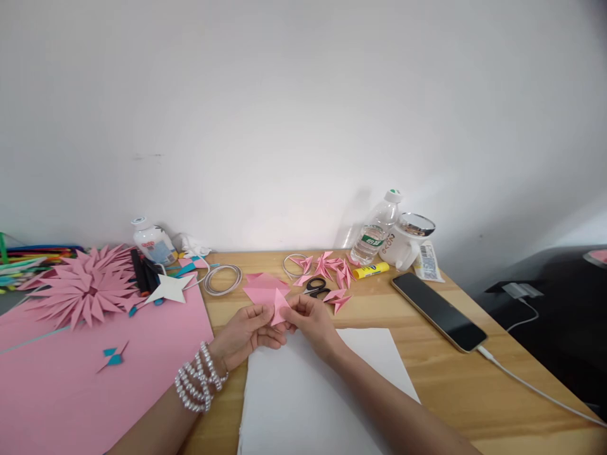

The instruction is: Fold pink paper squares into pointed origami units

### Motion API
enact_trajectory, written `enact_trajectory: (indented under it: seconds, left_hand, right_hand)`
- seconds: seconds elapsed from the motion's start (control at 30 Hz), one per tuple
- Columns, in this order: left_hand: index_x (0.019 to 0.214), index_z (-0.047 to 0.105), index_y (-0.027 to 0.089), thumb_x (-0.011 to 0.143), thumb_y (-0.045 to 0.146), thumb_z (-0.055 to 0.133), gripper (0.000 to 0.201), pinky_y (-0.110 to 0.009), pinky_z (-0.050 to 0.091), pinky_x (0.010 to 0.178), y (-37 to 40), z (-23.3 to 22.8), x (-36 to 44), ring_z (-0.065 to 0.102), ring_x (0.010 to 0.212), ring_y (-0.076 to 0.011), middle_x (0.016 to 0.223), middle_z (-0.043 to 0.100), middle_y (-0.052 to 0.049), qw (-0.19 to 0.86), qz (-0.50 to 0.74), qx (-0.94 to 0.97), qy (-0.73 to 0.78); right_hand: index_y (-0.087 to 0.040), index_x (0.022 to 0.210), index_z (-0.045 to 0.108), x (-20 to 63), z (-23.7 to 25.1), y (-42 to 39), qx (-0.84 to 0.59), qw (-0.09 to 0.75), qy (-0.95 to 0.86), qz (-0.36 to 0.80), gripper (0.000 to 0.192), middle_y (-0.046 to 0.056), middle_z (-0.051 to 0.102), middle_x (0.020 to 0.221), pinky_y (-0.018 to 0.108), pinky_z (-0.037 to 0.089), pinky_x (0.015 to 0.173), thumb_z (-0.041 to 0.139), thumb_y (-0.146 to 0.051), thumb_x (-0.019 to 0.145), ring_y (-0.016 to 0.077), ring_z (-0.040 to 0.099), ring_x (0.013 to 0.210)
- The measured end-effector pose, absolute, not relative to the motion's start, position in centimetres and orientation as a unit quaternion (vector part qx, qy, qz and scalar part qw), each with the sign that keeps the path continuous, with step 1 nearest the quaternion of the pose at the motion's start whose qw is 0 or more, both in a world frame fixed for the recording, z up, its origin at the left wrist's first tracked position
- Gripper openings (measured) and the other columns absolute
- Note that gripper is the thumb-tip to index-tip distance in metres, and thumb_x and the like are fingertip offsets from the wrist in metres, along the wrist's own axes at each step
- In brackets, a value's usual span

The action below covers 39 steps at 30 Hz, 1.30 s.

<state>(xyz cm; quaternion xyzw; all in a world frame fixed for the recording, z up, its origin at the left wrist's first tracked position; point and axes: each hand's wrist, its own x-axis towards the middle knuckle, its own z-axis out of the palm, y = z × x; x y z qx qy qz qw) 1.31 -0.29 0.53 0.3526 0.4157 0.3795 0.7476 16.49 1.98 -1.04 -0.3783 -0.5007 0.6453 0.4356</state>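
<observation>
Between my two hands is a small piece of folded pink paper (279, 306), pointed at the top. My left hand (249, 328), with a pearl bracelet on its wrist, pinches the left side between thumb and fingers. On the right side my right hand (310, 319) grips the same piece with thumb and forefinger. Both are above the far end of a white paper sheet (322, 392). Just behind them lie flat pink paper pieces (260, 287). Black-handled scissors (317, 287) rest close beyond my right hand, near several folded pink paper pieces (325, 265).
A large pink paper flower (90, 284) and a white paper star (171, 288) lie left, on or by a pink sheet (71, 392). A coiled cable (222, 280), water bottle (377, 230), mug (403, 246), yellow glue stick (371, 270) and charging phone (439, 311) stand or lie around.
</observation>
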Motion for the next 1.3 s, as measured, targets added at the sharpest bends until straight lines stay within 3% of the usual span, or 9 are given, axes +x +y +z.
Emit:
enact_trajectory:
  seconds: [0.37, 0.7, 0.93, 1.17, 1.3]
  left_hand:
    - [0.062, 0.051, 0.011, 0.072, 0.032, 0.062, 0.026, -0.019, 0.042, 0.036, -0.5, 0.33, 1.9, 0.055, 0.04, -0.0102, 0.057, 0.06, -0.003, 0.664, 0.406, 0.451, 0.437]
    - [0.066, 0.055, 0.01, 0.074, 0.03, 0.06, 0.022, -0.017, 0.047, 0.045, -0.28, 0.32, 1.33, 0.061, 0.05, -0.0104, 0.061, 0.063, -0.005, 0.731, 0.383, 0.383, 0.415]
    - [0.062, 0.054, 0.011, 0.065, 0.03, 0.069, 0.024, -0.016, 0.044, 0.038, -0.3, 0.64, 1.57, 0.056, 0.04, -0.0087, 0.052, 0.061, -0.002, 0.704, 0.392, 0.382, 0.452]
    - [0.07, 0.054, 0.013, 0.074, 0.033, 0.06, 0.022, -0.023, 0.05, 0.051, -0.42, 1.0, 1.8, 0.062, 0.056, -0.0142, 0.065, 0.064, -0.004, 0.706, 0.4, 0.415, 0.411]
    - [0.07, 0.057, 0.012, 0.071, 0.029, 0.064, 0.018, -0.021, 0.047, 0.05, -0.24, 0.54, 1.63, 0.06, 0.055, -0.0124, 0.062, 0.061, -0.002, 0.69, 0.43, 0.416, 0.407]
  right_hand:
    - [-0.015, 0.062, 0.053, 16.28, -1.81, 2.01, -0.357, 0.434, -0.551, 0.617, 0.024, -0.003, 0.052, 0.05, 0.02, 0.039, 0.045, 0.061, -0.037, 0.068, 0.0072, 0.046, 0.044]
    - [-0.014, 0.065, 0.052, 16.39, -1.18, 1.92, -0.386, 0.446, -0.501, 0.633, 0.024, -0.003, 0.054, 0.05, 0.02, 0.04, 0.045, 0.063, -0.036, 0.067, 0.0077, 0.048, 0.044]
    - [-0.014, 0.062, 0.053, 16.32, -1.22, 1.82, -0.375, 0.459, -0.512, 0.621, 0.023, -0.003, 0.052, 0.051, 0.02, 0.041, 0.043, 0.063, -0.035, 0.067, 0.007, 0.047, 0.044]
    - [-0.015, 0.063, 0.054, 16.47, -0.96, 1.82, -0.379, 0.456, -0.511, 0.623, 0.024, -0.002, 0.057, 0.051, 0.022, 0.044, 0.046, 0.065, -0.037, 0.065, 0.0091, 0.051, 0.044]
    - [-0.016, 0.064, 0.054, 16.2, -0.86, 1.56, -0.376, 0.449, -0.53, 0.613, 0.025, -0.003, 0.055, 0.05, 0.022, 0.044, 0.044, 0.066, -0.038, 0.064, 0.0092, 0.051, 0.043]
